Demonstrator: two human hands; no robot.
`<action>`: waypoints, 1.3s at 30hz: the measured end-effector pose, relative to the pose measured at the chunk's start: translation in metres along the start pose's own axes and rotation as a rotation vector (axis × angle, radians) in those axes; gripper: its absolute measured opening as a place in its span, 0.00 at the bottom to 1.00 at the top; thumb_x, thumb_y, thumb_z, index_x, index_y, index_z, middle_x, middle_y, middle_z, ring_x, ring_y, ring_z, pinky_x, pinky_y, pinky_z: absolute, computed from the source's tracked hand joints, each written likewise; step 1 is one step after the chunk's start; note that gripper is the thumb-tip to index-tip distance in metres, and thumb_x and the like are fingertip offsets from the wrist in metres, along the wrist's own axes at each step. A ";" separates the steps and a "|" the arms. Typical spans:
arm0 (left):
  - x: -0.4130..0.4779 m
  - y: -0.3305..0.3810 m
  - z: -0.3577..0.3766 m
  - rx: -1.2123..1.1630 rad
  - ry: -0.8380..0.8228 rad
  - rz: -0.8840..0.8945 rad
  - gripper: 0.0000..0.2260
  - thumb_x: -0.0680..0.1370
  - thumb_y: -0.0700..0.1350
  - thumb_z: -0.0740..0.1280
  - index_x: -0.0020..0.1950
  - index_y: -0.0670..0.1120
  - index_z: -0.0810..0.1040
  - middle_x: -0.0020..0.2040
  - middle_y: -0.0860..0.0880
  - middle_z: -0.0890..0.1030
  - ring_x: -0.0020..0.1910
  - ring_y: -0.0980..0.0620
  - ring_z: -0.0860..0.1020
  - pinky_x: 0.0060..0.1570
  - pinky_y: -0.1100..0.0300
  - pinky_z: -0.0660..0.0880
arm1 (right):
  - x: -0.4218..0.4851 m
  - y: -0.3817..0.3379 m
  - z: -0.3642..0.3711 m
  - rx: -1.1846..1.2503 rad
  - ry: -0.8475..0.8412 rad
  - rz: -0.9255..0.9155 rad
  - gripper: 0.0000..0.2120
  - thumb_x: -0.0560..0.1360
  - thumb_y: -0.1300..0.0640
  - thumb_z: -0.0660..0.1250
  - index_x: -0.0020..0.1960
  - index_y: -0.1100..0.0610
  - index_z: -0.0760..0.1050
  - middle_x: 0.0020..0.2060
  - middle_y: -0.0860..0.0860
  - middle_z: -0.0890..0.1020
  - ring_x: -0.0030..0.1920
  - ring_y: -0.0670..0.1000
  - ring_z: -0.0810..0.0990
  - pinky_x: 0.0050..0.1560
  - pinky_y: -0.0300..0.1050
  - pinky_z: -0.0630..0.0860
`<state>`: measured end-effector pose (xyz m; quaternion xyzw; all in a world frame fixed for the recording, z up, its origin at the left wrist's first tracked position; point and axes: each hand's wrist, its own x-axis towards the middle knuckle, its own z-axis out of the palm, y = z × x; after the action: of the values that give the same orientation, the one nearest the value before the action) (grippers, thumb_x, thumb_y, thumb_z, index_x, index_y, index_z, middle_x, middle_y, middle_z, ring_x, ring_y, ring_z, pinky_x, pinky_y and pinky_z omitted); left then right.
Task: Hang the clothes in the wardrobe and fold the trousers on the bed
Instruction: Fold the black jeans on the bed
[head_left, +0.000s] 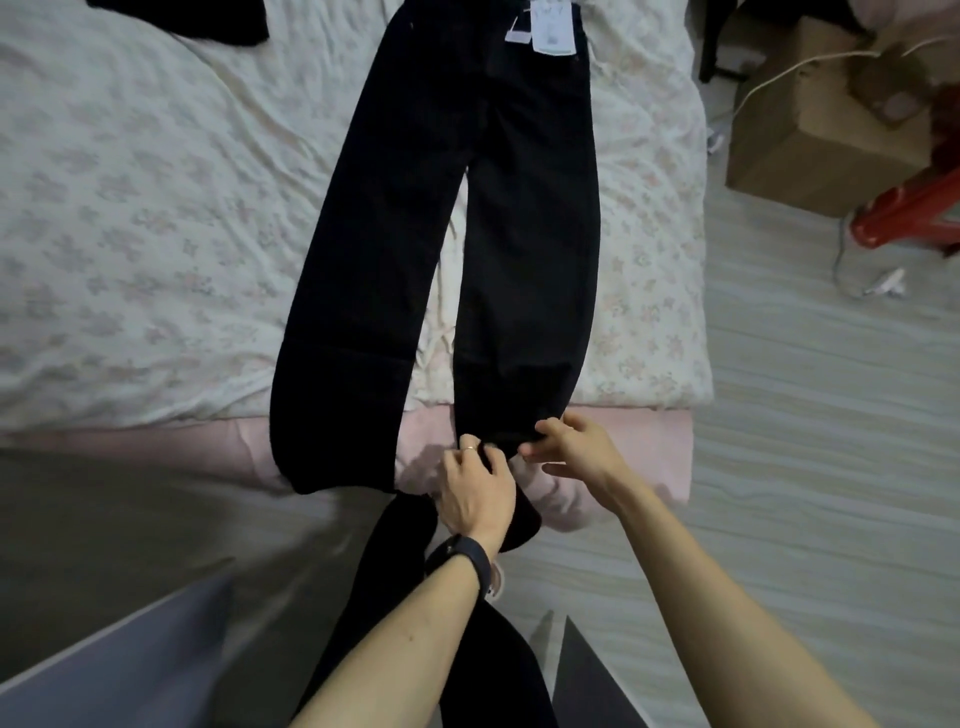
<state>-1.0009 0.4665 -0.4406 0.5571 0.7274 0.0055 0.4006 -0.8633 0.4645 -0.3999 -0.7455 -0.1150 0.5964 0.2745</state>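
Lying flat on the bed (130, 208), the black trousers (467, 182) have the waist at the far end and both legs running toward the person, with the hems at the near edge. The left hand (475, 493) and right hand (576, 449) meet at the hem of the leg on the person's right. Each grip pinches that hem, fingers curled on the cloth. White paper tags (550, 31) sit at the waistband. A cardboard box (810, 130) stands on the floor beside the bed.

Count: trousers (467, 208), 1 pair; paper tags (555, 31), 2; hands, 2: left hand (475, 499), right hand (576, 447); cardboard box (810, 140), 1; wristband (462, 558), 1; ring (469, 448), 1.
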 end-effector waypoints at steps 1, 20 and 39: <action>0.003 -0.003 -0.002 0.091 0.027 0.105 0.13 0.83 0.52 0.59 0.62 0.48 0.75 0.58 0.44 0.77 0.55 0.38 0.78 0.48 0.47 0.75 | -0.001 -0.003 0.001 -0.027 0.017 -0.006 0.06 0.80 0.57 0.62 0.53 0.58 0.75 0.41 0.56 0.87 0.41 0.49 0.86 0.46 0.45 0.79; 0.064 -0.162 -0.181 -0.154 -0.087 -0.009 0.08 0.82 0.48 0.66 0.57 0.46 0.79 0.50 0.50 0.82 0.54 0.48 0.80 0.47 0.60 0.71 | 0.005 -0.089 0.221 -0.805 0.002 -0.312 0.12 0.78 0.48 0.59 0.41 0.54 0.71 0.38 0.52 0.79 0.38 0.52 0.77 0.35 0.46 0.71; 0.213 -0.217 -0.187 0.003 -0.285 -0.102 0.09 0.81 0.55 0.66 0.53 0.51 0.81 0.49 0.49 0.83 0.49 0.45 0.81 0.47 0.51 0.79 | 0.108 -0.060 0.296 -0.605 -0.047 -0.290 0.09 0.80 0.45 0.64 0.56 0.47 0.79 0.46 0.45 0.84 0.46 0.47 0.84 0.51 0.46 0.79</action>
<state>-1.2982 0.6401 -0.5352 0.5154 0.6906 -0.0950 0.4985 -1.1071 0.6485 -0.4966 -0.7552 -0.3978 0.5069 0.1199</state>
